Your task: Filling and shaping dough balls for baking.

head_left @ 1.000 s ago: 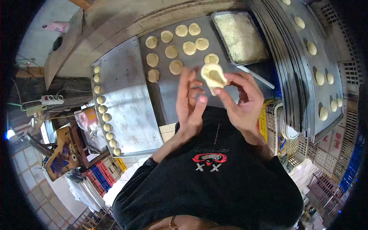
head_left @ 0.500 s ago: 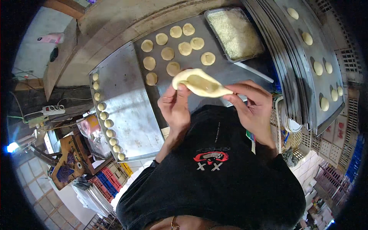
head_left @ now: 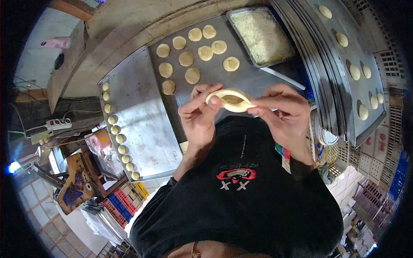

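Between my two hands, held up above the near edge of the metal tray, is a piece of dough (head_left: 232, 107) folded into a pocket with an opening on top; what lies inside is hard to make out. My left hand (head_left: 200, 112) pinches its left end between thumb and fingers. At the right end, my right hand (head_left: 282, 112) grips the pointed tip of the dough. Beyond my hands, several flattened dough rounds (head_left: 192, 76) lie on the dark tray (head_left: 241, 81). A rectangular tray of pale shredded filling (head_left: 261, 36) stands at the far right of them.
To the left, another metal tray (head_left: 144, 116) carries a row of small dough balls (head_left: 115, 130) along its left edge. A white-handled tool (head_left: 283, 78) lies beside the filling. Stacked metal trays (head_left: 318, 64) rise at the right, the top one holding several dough balls (head_left: 354, 72).
The dough pocket has folded narrower, its left end drawn in. My left hand's fingers have come round behind it, and both hands are nearer each other.
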### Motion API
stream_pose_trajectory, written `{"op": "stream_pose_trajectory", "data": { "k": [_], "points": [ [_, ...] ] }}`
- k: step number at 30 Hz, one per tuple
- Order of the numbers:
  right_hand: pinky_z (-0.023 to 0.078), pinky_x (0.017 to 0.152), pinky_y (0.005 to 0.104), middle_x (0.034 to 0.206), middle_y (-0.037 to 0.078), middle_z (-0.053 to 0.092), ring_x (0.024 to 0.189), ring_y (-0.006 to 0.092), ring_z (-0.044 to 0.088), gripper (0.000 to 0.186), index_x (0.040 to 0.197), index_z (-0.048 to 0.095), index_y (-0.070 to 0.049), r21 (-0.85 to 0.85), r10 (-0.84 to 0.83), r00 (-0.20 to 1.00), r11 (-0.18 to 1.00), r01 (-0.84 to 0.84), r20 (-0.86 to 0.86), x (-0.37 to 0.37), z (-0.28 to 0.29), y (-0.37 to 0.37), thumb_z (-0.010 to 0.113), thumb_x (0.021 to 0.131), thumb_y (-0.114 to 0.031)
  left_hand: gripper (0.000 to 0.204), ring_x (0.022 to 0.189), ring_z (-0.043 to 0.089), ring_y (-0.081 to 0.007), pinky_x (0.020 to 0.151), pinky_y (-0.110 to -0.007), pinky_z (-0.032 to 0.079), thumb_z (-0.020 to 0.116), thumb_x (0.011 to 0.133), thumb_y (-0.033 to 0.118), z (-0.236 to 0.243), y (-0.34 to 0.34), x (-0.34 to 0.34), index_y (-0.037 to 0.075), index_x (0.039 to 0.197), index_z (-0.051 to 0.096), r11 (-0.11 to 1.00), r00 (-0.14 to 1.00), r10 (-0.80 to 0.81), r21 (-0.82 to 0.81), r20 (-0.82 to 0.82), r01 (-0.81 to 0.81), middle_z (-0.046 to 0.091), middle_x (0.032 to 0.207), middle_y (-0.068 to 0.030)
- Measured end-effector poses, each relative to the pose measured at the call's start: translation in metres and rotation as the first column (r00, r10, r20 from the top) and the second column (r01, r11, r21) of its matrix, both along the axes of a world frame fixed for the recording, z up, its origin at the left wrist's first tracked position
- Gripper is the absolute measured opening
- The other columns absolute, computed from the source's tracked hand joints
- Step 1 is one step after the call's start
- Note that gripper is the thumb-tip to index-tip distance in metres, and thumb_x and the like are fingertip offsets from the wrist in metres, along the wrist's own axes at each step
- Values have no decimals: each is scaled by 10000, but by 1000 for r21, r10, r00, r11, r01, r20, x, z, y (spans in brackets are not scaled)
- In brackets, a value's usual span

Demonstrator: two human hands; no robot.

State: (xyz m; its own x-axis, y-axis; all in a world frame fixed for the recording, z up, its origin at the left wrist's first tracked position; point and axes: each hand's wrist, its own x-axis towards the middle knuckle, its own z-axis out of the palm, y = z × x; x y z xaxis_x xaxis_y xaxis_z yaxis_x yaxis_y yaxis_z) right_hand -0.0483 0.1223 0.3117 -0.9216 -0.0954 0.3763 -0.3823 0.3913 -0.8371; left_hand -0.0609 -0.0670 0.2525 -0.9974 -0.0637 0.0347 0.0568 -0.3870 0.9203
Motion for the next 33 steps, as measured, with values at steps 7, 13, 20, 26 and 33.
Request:
{"op": "stream_pose_trajectory", "data": {
  "k": [7,13,20,26,33],
  "points": [
    [549,674,252,903,88,682,769,145,671,329,949,730,-30,8,9,993,1000,-10,118,1,2,0,835,640,9,477,902,652,-174,735,-293,554,883,598,90,28,-4,-3,17,1042,725,853,833,-309,-521,-459,30,662,1060,-120],
    [527,634,299,851,103,688,719,226,681,249,870,708,-23,111,96,992,988,-104,77,4,0,2,825,652,-2,415,830,657,-225,733,-312,543,852,611,74,13,-11,-7,36,1009,738,820,830,-297,-572,-472,-32,701,1030,-126],
    [506,586,299,808,87,671,671,219,657,180,787,678,-26,2,67,998,998,-67,13,3,3,-8,814,669,-24,281,1060,669,-249,1078,-469,378,684,777,-50,10,0,5,36,1043,723,822,801,-315,-569,-509,-38,709,1054,-138],
    [546,647,299,879,98,671,752,235,677,195,879,711,-38,36,4,1000,999,-4,-25,3,1,-21,776,703,18,434,1210,561,-320,1091,-454,352,650,790,-103,15,14,14,-7,1213,630,820,877,-183,-560,-444,-113,542,1292,-287],
    [571,642,312,877,106,670,727,235,680,184,899,713,-19,183,67,979,983,-31,-193,9,-8,-15,757,728,32,399,1236,529,-366,1032,-396,431,627,879,22,7,28,15,-58,1263,552,927,824,-1,-310,-567,-212,363,1419,-331]
  ]
}}
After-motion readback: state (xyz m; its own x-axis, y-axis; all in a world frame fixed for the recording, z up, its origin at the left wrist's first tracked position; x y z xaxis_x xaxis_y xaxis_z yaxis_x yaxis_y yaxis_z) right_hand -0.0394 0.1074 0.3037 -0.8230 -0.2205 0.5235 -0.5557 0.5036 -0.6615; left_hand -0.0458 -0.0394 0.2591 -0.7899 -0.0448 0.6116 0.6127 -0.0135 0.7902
